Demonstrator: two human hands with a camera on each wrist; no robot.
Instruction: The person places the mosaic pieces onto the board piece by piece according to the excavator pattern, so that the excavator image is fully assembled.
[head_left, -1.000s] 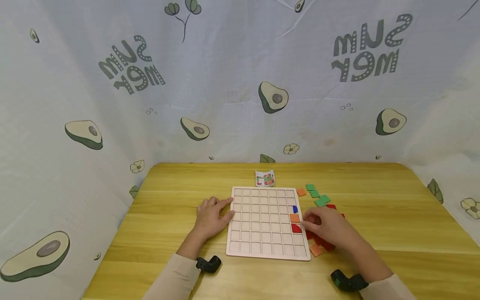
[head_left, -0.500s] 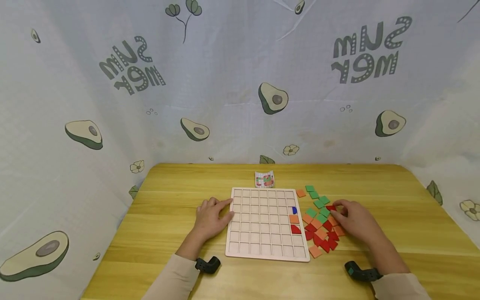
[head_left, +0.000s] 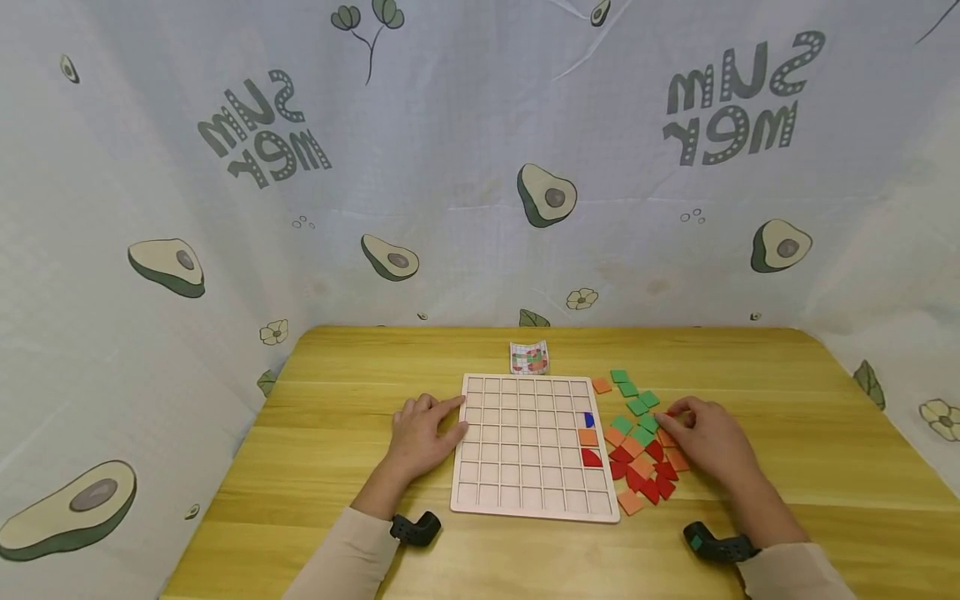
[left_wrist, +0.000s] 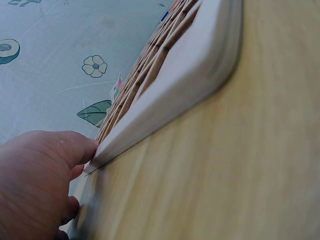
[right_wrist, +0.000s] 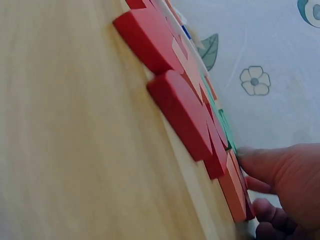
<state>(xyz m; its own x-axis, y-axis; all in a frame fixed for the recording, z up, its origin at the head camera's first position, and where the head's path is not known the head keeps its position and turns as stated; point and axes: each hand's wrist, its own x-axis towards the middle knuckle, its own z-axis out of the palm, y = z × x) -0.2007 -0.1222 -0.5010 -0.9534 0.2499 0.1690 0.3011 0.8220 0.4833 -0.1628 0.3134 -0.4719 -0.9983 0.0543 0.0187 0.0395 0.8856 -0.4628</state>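
A pale wooden grid board lies on the table; its right column holds a small blue piece, an orange square and a red quarter-round piece. My left hand rests at the board's left edge, thumb and index finger touching the rim, as the left wrist view also shows. Right of the board, my right hand pinches a red tile at the far right of the loose pieces. Its fingers mostly hide that tile.
Loose green tiles, orange tiles and red tiles lie scattered and partly overlapping right of the board. A small printed pattern card stands behind the board. A patterned cloth hangs beyond the wooden table.
My right hand has gone from the board's right edge out to the right side of the loose tiles and closed its fingers at a red tile. The left hand has stayed in place.
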